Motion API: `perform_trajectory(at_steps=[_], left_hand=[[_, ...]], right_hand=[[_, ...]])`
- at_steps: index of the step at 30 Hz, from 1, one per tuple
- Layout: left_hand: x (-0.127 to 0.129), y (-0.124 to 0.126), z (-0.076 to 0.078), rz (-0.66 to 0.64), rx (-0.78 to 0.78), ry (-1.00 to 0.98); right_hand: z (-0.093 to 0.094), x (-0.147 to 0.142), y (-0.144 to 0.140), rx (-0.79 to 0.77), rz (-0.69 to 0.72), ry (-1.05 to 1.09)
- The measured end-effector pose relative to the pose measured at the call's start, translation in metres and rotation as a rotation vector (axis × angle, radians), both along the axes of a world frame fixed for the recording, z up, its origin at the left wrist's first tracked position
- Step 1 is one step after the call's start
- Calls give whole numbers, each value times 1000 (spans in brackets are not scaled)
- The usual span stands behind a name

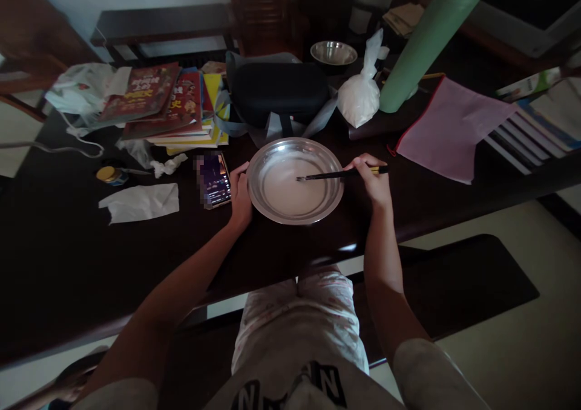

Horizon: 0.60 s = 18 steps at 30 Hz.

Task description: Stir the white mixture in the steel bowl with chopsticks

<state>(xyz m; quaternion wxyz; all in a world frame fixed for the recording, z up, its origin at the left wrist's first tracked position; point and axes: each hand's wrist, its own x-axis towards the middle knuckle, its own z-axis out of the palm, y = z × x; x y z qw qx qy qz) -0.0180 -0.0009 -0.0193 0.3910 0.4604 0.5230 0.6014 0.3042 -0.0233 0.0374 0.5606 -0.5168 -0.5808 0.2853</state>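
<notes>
A round metal bowl (257, 202) stands on the dark table in front of me, holding a pale, milky mixture (285, 189). My left hand (240, 195) steadies the bowl by its left side, with the fingers along the rim. Dark chopsticks (338, 174) with yellow-marked ends are gripped in my right hand (373, 179) at the bowl's right side. Their tips reach into the mixture near the middle, and pale stuff clings to them. Just left of my left hand lies a phone (215, 180) with its screen lit.
Behind the bowl are a black case (281, 89), a tied bag of white powder (358, 98), a tall green bottle (429, 47) and another metal bowl (333, 53). Books (158, 104) and a small jar (111, 175) lie left; a pink mesh bag (454, 129) lies right.
</notes>
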Motion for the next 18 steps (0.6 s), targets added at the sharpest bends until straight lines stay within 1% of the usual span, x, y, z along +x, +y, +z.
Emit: perform_trajectory(at_steps=[2,5,6,7,11,13,16,18], left_hand=[[1,-1,1,21,6,13],[3,-2,3,22,5,19],[3,-3,4,14,5,18],[4,-3,4,6,7,15],[5,-2,7,-15,1,-6],[5,-1,7,-28,-13,-16],[3,-1,8,-51,-25,-28],[3,0,7,-69,-26,-38]], right_hand=[[1,0,-1,-17,12,20],[0,-2,-1,-37,118,-3],[0,-2,-1,-34,133,-16],[0,-2,0,-28,128,-23],[-1,0,0,-11,27,13],[-1,0,0,-21,46,18],[-1,-1,0,-35,131,-19],[-1,-1,0,-28,124,-23]])
